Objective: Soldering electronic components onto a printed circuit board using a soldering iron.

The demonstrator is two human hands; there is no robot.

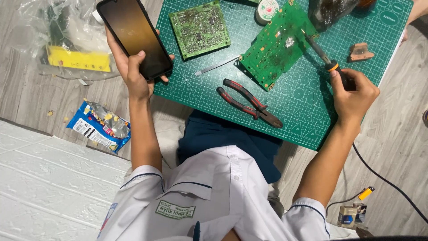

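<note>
My right hand (352,93) is clamping the soldering iron (323,56) by its rigid, light handle, tip near the mat's far edge on the fragile circuit board (276,44); left hand (133,73) is gripping a slippery phone (133,35).

floor (26,102) | cutting mat (312,111) | snack wrapper (100,127) | plastic bag (58,40) | lighter (365,193)

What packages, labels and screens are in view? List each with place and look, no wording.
Phone: in the left hand, dark screen with an amber glow.
Snack packet: floor at left, blue and silver, torn open.
Clear plastic bag: top left, yellow piece inside.
Round tin: mat's top edge, white, red and green label.
Small box: floor, lower right, blue-grey.
</note>
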